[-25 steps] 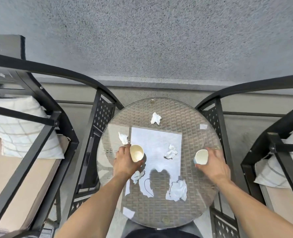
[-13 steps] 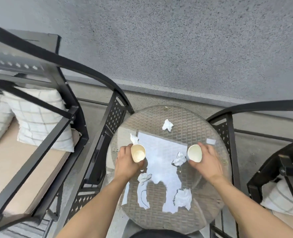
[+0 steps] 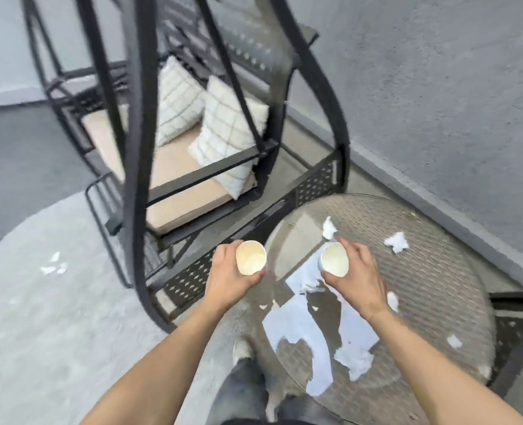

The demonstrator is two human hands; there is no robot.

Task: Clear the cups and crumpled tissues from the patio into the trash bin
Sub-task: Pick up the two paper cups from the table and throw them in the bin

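I am gripping a paper cup [image 3: 251, 257] in my left hand [image 3: 229, 282], fingers curled round its side, out past the edge of the round glass table [image 3: 432, 271]. My right hand [image 3: 357, 279] is gripping a second cup [image 3: 334, 264] the same way above the glass. Crumpled tissues [image 3: 395, 242] are lying scattered on the table, and more scraps [image 3: 53, 266] on the floor, near the cushioned swing seat [image 3: 174, 179].

A grey stuccoed wall [image 3: 438, 87] rises behind a round glass worktop [image 3: 432, 289]. Beside it, a black metal swing seat [image 3: 137, 167] holds two checked pillows [image 3: 223, 139] on a beige cushion [image 3: 174, 179].
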